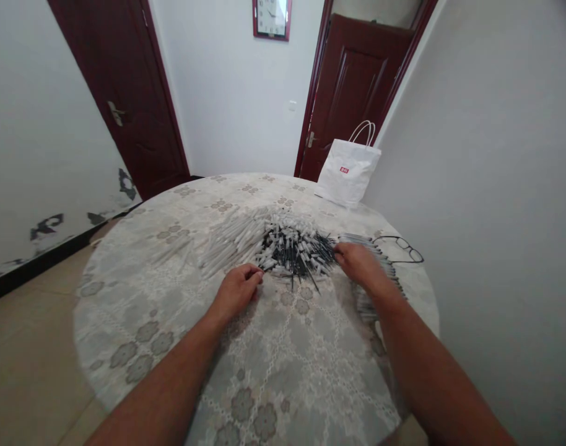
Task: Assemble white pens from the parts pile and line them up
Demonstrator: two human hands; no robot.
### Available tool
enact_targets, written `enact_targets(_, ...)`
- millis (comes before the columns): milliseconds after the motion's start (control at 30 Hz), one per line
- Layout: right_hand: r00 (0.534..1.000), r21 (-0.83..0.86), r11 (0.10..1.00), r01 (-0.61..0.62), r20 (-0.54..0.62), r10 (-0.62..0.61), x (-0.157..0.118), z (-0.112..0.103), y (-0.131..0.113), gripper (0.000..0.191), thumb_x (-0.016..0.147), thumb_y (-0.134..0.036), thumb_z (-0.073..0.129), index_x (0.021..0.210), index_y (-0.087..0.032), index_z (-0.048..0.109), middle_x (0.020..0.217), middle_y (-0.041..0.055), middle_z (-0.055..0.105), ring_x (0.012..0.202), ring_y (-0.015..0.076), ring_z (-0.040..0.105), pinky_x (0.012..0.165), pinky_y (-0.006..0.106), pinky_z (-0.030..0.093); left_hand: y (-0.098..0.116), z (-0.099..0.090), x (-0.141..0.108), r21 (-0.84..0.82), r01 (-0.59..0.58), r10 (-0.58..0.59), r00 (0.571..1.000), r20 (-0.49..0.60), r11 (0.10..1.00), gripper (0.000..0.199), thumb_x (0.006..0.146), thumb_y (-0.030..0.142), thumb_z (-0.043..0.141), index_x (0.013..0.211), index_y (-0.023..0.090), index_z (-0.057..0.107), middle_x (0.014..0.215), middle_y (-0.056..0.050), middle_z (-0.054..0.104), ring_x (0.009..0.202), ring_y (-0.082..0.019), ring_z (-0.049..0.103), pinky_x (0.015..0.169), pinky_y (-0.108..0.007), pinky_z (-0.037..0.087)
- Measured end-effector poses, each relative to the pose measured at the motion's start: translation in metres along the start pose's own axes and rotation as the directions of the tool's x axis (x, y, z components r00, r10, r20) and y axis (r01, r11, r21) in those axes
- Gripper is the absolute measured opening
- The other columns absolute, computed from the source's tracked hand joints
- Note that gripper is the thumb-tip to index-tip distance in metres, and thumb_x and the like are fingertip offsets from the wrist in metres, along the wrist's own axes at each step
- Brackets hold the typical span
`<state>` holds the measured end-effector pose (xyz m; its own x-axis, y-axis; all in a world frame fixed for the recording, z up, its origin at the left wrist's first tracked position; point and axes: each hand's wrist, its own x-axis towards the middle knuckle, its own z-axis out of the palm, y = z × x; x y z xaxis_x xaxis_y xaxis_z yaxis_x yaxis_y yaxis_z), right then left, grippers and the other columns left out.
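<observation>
A heap of thin black sticks with pale ends, like pen refills [290, 248], lies in the middle of the round table. Against its left side spreads a fan of slim whitish tubes, like pen barrels [239, 238]. My left hand [240, 286] is at the near left edge of the heap with its fingers closed in a pinch; a dark tip shows by the fingertips, too small to name. At the heap's right edge, my right hand [355, 260] has thumb and fingers pressed together beside the black sticks. What it pinches, if anything, is hidden.
Rows of pale, dark-tipped pens [369, 303] lie right of the heap, partly behind my right forearm. Black-framed glasses [409, 249] rest near the right edge. A white paper bag [348, 173] stands at the back right. A patterned cloth [259, 396] covers the table.
</observation>
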<state>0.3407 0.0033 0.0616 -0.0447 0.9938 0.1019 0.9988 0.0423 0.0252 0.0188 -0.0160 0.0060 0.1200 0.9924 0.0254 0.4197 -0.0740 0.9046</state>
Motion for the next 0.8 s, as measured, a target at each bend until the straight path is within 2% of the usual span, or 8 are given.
enact_targets(100, 0.994, -0.007, 0.995, 0.1, 0.044, -0.1, -0.004, 0.006, -0.045, 0.024, 0.095, -0.034, 0.05, 0.103, -0.021, 0.069, 0.103, 0.0094, 0.072, 0.098, 0.0224, 0.066, 0.078, 0.028, 0.042, -0.005, -0.007, 0.003, 0.048, -0.017, 0.023, 0.993, -0.115, 0.999, 0.029, 0.087, 0.039, 0.053, 0.093, 0.017, 0.07, 0.074, -0.003, 0.07, 0.051, -0.015, 0.061, 0.055, -0.027, 0.045)
enact_targets(167, 0.995, -0.036, 0.995, 0.096, 0.028, -0.095, -0.006, 0.013, -0.066, 0.023, 0.094, -0.034, 0.052, 0.101, -0.02, 0.068, 0.102, 0.0106, 0.072, 0.096, 0.0232, 0.067, 0.076, 0.028, 0.043, -0.01, -0.015, 0.007, 0.129, -0.049, 0.079, 0.968, -0.238, 0.99, 0.026, 0.087, 0.036, 0.054, 0.097, 0.018, 0.071, 0.08, -0.004, 0.072, 0.063, -0.018, 0.066, 0.064, -0.028, 0.048)
enact_targets(267, 0.999, -0.066, 0.997, 0.043, -0.001, -0.044, -0.006, 0.027, -0.081, 0.023, 0.093, -0.035, 0.053, 0.102, -0.018, 0.065, 0.101, 0.0119, 0.071, 0.093, 0.0249, 0.068, 0.073, 0.03, 0.043, -0.018, -0.03, 0.012, 0.268, -0.066, 0.174, 0.898, -0.403, 0.961, 0.024, 0.088, 0.03, 0.054, 0.101, 0.018, 0.071, 0.092, -0.006, 0.074, 0.084, -0.02, 0.068, 0.079, -0.03, 0.049)
enact_targets(333, 1.0, -0.064, 0.998, 0.024, 0.0, -0.024, -0.006, 0.038, -0.083, 0.023, 0.093, -0.035, 0.055, 0.102, -0.017, 0.064, 0.102, 0.0118, 0.071, 0.093, 0.0252, 0.068, 0.073, 0.03, 0.043, -0.023, -0.039, 0.014, 0.334, -0.046, 0.205, 0.865, -0.458, 0.941, 0.024, 0.088, 0.027, 0.054, 0.103, 0.017, 0.07, 0.097, -0.008, 0.073, 0.089, -0.021, 0.067, 0.084, -0.031, 0.049)
enact_targets(433, 1.0, -0.04, 0.999, 0.026, -0.001, -0.026, -0.005, 0.053, -0.081, 0.019, 0.094, -0.031, 0.054, 0.1, -0.017, 0.064, 0.104, 0.0109, 0.07, 0.096, 0.0234, 0.067, 0.075, 0.028, 0.043, -0.028, -0.046, 0.015, 0.442, -0.011, 0.238, 0.854, -0.462, 0.897, 0.023, 0.087, 0.021, 0.054, 0.106, 0.017, 0.068, 0.102, -0.009, 0.072, 0.094, -0.021, 0.066, 0.089, -0.032, 0.048)
enact_targets(567, 0.999, -0.01, 0.999, 0.043, 0.002, -0.043, -0.005, 0.062, -0.077, 0.02, 0.095, -0.025, 0.05, 0.102, -0.015, 0.065, 0.106, 0.0132, 0.068, 0.099, 0.0213, 0.066, 0.081, 0.027, 0.041, -0.033, -0.045, 0.011, 0.612, 0.062, 0.258, 0.87, -0.421, 0.789, 0.025, 0.087, 0.02, 0.055, 0.11, 0.017, 0.066, 0.107, -0.011, 0.068, 0.103, -0.024, 0.062, 0.095, -0.034, 0.045)
enact_targets(667, 0.998, 0.008, 0.998, 0.063, 0.013, -0.063, -0.005, 0.063, -0.075, 0.021, 0.094, -0.024, 0.049, 0.102, -0.013, 0.065, 0.105, 0.0141, 0.068, 0.099, 0.0216, 0.065, 0.083, 0.027, 0.04, -0.035, -0.043, 0.008, 0.705, 0.129, 0.227, 0.893, -0.388, 0.697, 0.026, 0.088, 0.024, 0.056, 0.112, 0.019, 0.065, 0.109, -0.011, 0.066, 0.106, -0.026, 0.059, 0.093, -0.035, 0.045)
enact_targets(800, 0.996, 0.03, 0.997, 0.071, 0.048, -0.072, -0.006, 0.064, -0.075, 0.021, 0.092, -0.024, 0.049, 0.098, -0.013, 0.067, 0.102, 0.0144, 0.068, 0.097, 0.0223, 0.065, 0.082, 0.028, 0.04, -0.035, -0.039, 0.007, 0.775, 0.146, 0.154, 0.942, -0.299, 0.614, 0.026, 0.089, 0.026, 0.055, 0.113, 0.02, 0.065, 0.108, -0.011, 0.066, 0.106, -0.027, 0.058, 0.09, -0.035, 0.045)
